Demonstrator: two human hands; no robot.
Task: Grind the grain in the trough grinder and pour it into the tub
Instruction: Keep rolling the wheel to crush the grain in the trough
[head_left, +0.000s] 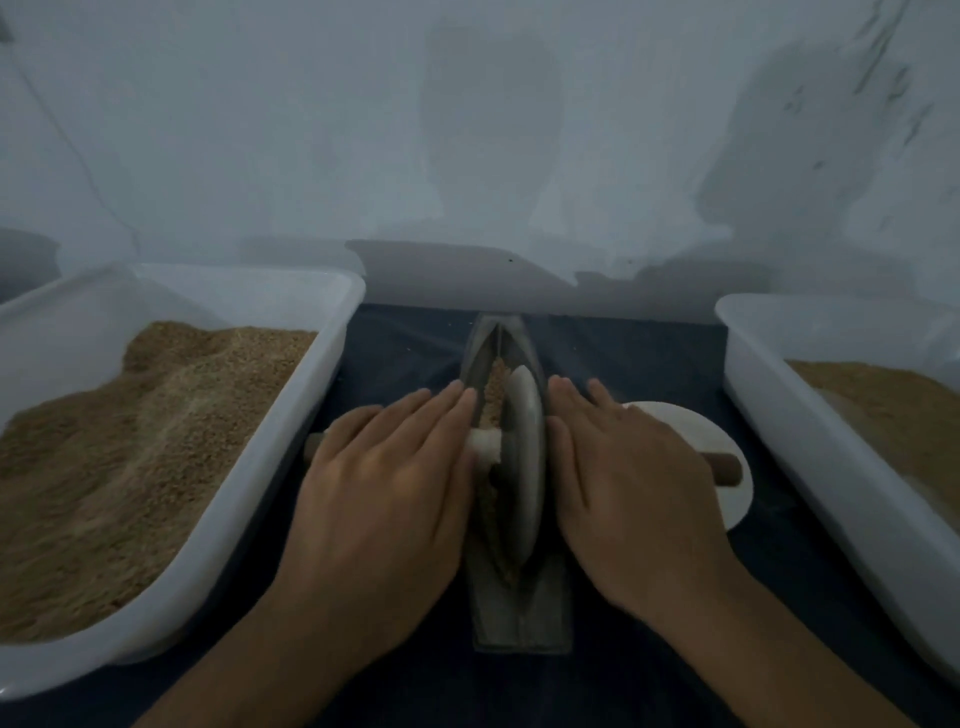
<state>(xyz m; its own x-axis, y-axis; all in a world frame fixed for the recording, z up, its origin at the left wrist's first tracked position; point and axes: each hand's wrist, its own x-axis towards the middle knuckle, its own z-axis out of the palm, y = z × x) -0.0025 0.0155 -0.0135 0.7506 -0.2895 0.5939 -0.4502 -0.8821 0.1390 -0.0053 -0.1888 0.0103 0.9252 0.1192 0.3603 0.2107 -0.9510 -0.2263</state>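
You face a pale, bluish-white wall in dim light, with soft shadows cast on it ahead of your hands. Beneath your hands lies a dark blue cloth, meeting the wall's foot.

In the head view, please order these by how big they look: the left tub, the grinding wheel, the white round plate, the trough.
1. left tub, though nearness may exaggerate it
2. trough
3. grinding wheel and white round plate: unsure, since the right hand covers part of the plate.
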